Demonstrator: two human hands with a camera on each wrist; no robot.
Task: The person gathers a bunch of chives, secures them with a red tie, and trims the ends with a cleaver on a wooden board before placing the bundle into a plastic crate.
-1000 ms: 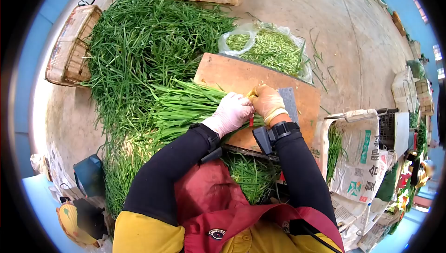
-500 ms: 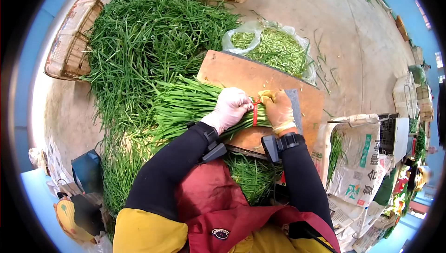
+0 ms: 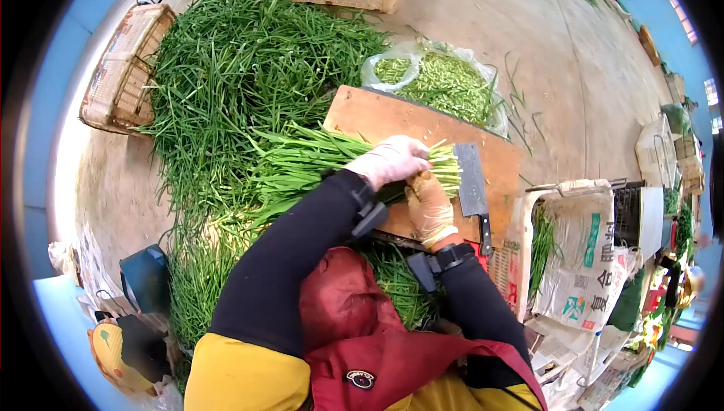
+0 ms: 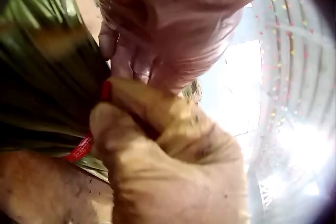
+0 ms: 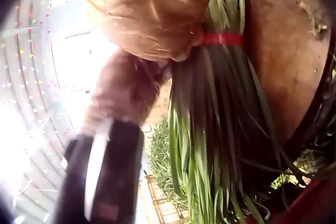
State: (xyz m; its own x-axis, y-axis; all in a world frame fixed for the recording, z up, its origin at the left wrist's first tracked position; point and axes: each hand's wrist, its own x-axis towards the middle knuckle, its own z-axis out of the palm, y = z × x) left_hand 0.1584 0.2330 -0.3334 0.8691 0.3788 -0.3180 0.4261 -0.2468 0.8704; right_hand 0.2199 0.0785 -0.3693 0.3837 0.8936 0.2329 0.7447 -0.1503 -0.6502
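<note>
A bundle of long green garlic chives (image 3: pixel 305 166) lies across a wooden board (image 3: pixel 362 113), its pale cut ends to the right. Around it runs a red tie (image 5: pixel 223 39), seen in both wrist views. My left hand (image 3: pixel 396 161), in a thin pinkish glove, is over the top of the bundle with fingers curled in at the tie. Close against it, my right hand (image 3: pixel 430 207), in a yellowish glove, pinches the tie between thumb and fingers. The fingertips of both hands meet and partly hide the tie's ends. A cleaver (image 3: pixel 472 181) lies on the board right of the cut ends.
Behind the board stands a plastic bag of chopped green pieces (image 3: pixel 460 83). A large heap of loose chives (image 3: pixel 249 72) spreads to the left. Crates (image 3: pixel 124 68) stand at the far left and back. A white printed sack (image 3: pixel 577 260) hangs at the right.
Both hands have come together at the tie, the left moving right over the bundle and the right shifting left and nearer my body. The cleaver's handle and the cut ends now show.
</note>
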